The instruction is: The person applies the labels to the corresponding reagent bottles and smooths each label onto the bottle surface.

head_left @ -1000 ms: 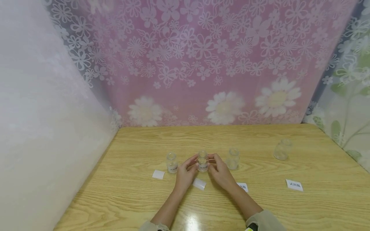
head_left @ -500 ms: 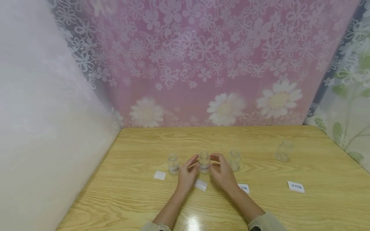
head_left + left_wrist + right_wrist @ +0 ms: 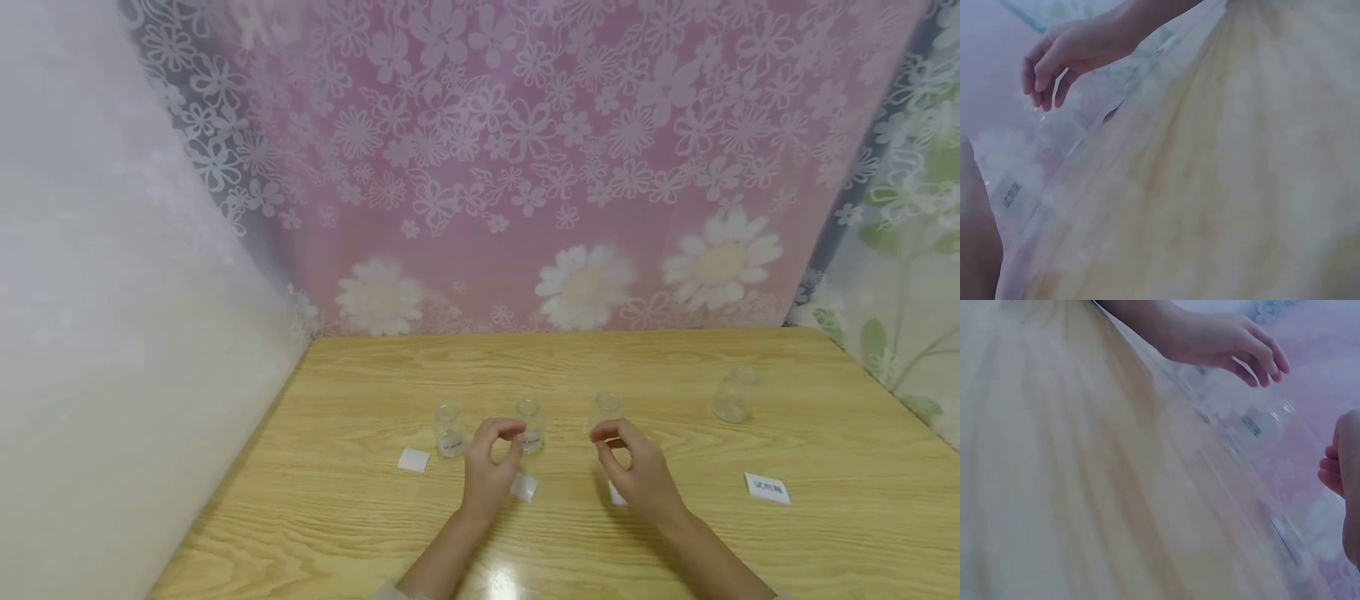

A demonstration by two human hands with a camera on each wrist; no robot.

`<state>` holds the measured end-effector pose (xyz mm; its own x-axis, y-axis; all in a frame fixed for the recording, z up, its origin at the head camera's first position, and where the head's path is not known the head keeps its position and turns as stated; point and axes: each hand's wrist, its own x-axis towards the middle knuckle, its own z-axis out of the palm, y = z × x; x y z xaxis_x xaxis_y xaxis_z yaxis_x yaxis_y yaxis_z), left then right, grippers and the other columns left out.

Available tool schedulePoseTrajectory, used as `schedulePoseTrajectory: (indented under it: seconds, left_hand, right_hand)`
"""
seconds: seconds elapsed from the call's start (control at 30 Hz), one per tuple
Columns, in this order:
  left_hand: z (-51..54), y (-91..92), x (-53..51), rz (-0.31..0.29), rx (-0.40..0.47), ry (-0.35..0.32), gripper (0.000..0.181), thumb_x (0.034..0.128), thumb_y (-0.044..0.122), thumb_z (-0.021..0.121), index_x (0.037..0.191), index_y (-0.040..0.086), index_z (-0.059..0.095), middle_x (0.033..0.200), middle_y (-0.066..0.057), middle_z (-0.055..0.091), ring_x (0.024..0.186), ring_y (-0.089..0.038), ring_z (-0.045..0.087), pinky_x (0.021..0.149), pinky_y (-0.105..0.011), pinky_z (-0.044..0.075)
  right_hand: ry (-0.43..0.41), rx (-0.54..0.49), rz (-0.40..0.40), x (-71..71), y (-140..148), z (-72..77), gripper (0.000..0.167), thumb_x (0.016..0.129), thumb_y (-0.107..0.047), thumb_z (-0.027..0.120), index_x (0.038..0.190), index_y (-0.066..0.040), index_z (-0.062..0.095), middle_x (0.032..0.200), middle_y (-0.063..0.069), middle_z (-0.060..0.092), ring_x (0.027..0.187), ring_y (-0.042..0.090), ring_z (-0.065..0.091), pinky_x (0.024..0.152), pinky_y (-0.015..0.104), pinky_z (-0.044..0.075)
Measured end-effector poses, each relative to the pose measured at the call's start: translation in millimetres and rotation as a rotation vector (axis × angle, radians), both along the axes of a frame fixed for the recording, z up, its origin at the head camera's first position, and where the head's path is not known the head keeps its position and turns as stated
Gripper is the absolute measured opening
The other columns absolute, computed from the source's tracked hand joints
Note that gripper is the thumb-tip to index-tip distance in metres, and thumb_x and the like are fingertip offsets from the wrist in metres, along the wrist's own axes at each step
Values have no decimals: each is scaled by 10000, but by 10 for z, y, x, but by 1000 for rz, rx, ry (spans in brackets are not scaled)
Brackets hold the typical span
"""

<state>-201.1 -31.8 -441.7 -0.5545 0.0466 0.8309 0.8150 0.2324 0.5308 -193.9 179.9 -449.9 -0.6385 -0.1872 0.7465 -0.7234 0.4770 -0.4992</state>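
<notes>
Two small clear glass jars with white printed labels, the left jar [image 3: 449, 433] and the middle jar [image 3: 533, 435], stand upright on the table. My left hand [image 3: 489, 471] is in front of the middle jar, fingers bent and holding nothing; whether a fingertip touches the glass I cannot tell. My right hand [image 3: 643, 471] hovers before a third jar [image 3: 606, 407], thumb and fingers curved with nothing seen between them. Partly hidden below it lies a white label [image 3: 617, 494]. In the right wrist view the left hand [image 3: 1222, 345] hangs loosely beside a labelled jar [image 3: 1254, 425].
A fourth jar [image 3: 735, 396] stands at the back right, with a printed label [image 3: 767, 487] lying in front of it. Blank white paper pieces lie at the left [image 3: 413, 459] and by the left hand [image 3: 525, 487]. Patterned cloth [image 3: 480, 167] rises behind the wooden table [image 3: 337, 517].
Both hands have come off the middle jar, which they held between them before. The right hand has moved right and toward me, over the third jar's label; the left has drawn back slightly.
</notes>
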Motion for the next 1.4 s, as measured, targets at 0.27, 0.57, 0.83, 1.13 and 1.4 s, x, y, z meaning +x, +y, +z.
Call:
schedulePoseTrajectory:
  seconds: [0.27,0.57,0.83,1.13,1.4]
  left_hand:
    - [-239,317,1,-159,-272,-9,241,781,-53,677,1003,-7,594,932,-69,604,808,-169,570,729,-216,480]
    - [-287,628,118,-18,-723,-280,312,852,384,639,1088,180,647,1004,121,564,857,3,454,741,-96,366]
    - [-319,705,127,91,-855,-266,331,807,439,665,1072,241,677,961,144,529,802,-2,394,709,-114,326]
    - [-350,718,104,99,-810,-288,256,814,349,691,1036,221,686,957,125,530,796,-6,391,682,-103,325]
    - [-349,730,78,141,-751,-291,212,806,305,712,987,197,699,912,124,529,779,-9,403,667,-101,329]
  right_hand:
    - [-138,150,-31,110,503,-47,232,756,143,648,908,-23,593,888,34,616,787,144,590,666,227,497]
    - [-178,353,-43,135,682,-197,258,737,-67,758,930,-176,625,982,-106,581,899,85,511,768,302,464]
    - [-150,431,-24,156,693,-228,265,724,-204,787,946,-217,643,1055,-67,550,965,103,455,759,438,477]
    - [-171,416,-64,140,659,-219,209,754,-229,764,909,-270,630,1027,-100,553,948,112,468,758,437,467]
    - [-214,386,-92,75,612,-235,193,764,-235,755,912,-229,631,987,-100,555,890,100,450,718,381,462]
